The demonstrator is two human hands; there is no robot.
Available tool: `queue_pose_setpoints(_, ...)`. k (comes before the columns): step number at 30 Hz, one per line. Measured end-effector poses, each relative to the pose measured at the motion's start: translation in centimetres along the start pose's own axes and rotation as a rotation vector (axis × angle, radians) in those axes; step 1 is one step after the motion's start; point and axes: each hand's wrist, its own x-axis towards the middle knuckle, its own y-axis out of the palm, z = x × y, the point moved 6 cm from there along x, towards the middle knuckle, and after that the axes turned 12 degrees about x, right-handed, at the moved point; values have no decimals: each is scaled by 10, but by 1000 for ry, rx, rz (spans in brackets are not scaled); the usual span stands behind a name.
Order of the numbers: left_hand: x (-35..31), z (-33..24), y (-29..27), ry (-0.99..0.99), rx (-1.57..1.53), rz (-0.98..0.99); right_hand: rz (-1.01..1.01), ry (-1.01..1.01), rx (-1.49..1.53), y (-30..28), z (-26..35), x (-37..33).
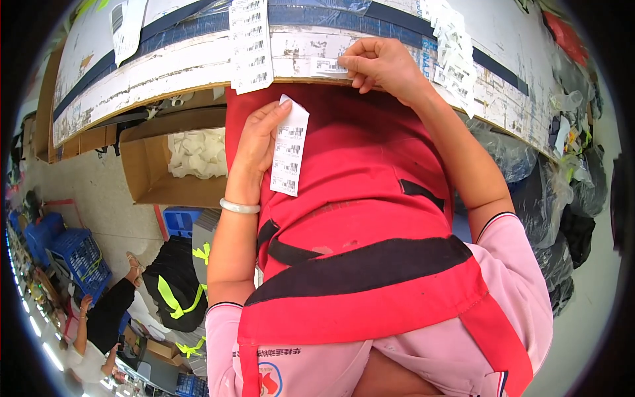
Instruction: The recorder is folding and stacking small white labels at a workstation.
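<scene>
My left hand [254, 145] is closed on a short strip of white barcode labels [288, 159], thumb at its top end. The strip hangs in front of the red apron [357, 172]. Over the near edge of the worn white table [172, 69], my right hand [390, 66] has its thumb and forefinger pinched at a small barcode label [324, 67]. Part of that label is hidden behind the fingertips. Between my hands and farther up, a longer strip of barcode labels [251, 46] lies on the table and reaches its near edge.
A heap of label strips [453, 56] lies at the table's right, another label [127, 30] at far left. Below the left edge stands a cardboard box [145, 165] with white scraps. Plastic-wrapped bundles [539, 198] crowd the right. A person [109, 314] and blue crates [79, 261] are at lower left.
</scene>
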Motion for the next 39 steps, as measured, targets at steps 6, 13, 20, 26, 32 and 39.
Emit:
queue_pose_setpoints(6,0,0,1,-11,-54,6,1,15,7,0,1,1)
queue_pose_setpoints(13,-1,-3,2,-2,-38,-1,0,21,-1,0,2,2)
queue_pose_setpoints(20,-2,0,1,2,2,-18,3,-35,-100,7,1,-1)
queue_pose_setpoints(26,-3,-2,2,-5,-8,0,-60,-120,-273,11,7,-3)
queue_pose_setpoints(32,-4,-2,2,7,24,-8,8,53,199,-9,-3,-8)
queue_pose_setpoints(39,-1,1,3,30,64,-29,90,64,507,-31,-9,-36)
